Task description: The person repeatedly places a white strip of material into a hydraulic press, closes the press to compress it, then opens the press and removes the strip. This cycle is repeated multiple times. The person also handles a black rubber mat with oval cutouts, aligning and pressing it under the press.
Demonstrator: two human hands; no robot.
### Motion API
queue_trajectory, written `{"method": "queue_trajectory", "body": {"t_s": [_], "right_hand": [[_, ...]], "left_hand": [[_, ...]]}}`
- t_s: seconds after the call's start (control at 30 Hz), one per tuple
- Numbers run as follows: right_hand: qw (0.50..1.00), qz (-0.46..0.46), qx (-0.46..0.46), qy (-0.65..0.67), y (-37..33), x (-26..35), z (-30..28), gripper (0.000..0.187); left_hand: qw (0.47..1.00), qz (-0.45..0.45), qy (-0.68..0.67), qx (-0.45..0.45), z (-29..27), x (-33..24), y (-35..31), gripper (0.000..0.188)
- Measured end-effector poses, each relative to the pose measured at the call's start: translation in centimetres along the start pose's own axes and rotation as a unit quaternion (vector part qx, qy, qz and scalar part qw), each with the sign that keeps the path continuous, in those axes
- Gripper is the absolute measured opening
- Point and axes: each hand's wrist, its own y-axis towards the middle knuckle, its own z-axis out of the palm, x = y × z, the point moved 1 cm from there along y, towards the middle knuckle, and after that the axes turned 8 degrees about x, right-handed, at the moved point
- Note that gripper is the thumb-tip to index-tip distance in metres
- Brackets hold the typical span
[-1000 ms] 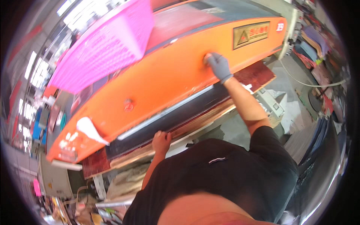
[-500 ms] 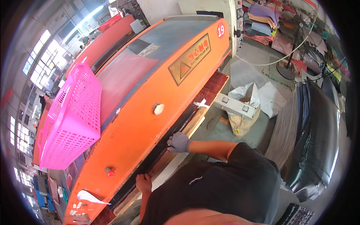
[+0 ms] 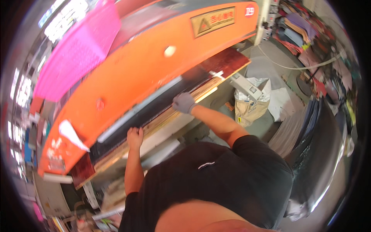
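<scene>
My left hand (image 3: 135, 137), bare, is closed at the near edge of a black sheet (image 3: 154, 99) that lies on a wooden board (image 3: 164, 117). Further right along that edge, my right hand (image 3: 184, 103) wears a grey glove and is also closed, its fingers curled at the sheet. Both seem to pinch the sheet's edge, though the fingertips are hidden. Over the board's far side spans the orange beam (image 3: 131, 83) of a large press machine. Between beam and black sheet shows a pale grey strip (image 3: 141, 108).
A pink perforated basket (image 3: 79, 54) rests on the machine. To the right are a metal bracket (image 3: 246, 87), an open sack (image 3: 251, 110), grey sheets (image 3: 295, 125) and a big black roll (image 3: 322, 154). Colourful material scraps (image 3: 301, 29) are heaped at the far right.
My view has shifted, so the machine sits higher in the picture. More of the black sheet and a pale strip behind it now show under the beam. Both hands stay at the sheet's edge.
</scene>
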Motion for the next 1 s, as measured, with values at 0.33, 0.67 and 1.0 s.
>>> {"method": "queue_trajectory", "body": {"t_s": [0.33, 0.67, 1.0], "right_hand": [[0.978, 0.0, -0.209, 0.001, -4.7, 0.4, -1.0, 0.016], [0.97, 0.072, -0.207, 0.104, -4.3, 4.4, -4.2, 0.032], [0.988, 0.084, 0.11, 0.064, 5.6, 13.3, -2.1, 0.074]], "left_hand": [[0.995, 0.061, 0.012, 0.072, 1.0, -1.6, 2.1, 0.028], [0.986, 0.105, -0.125, 0.023, -1.6, -4.9, -6.4, 0.02], [0.983, 0.11, 0.008, 0.145, -3.5, -7.6, -4.4, 0.069]]}}
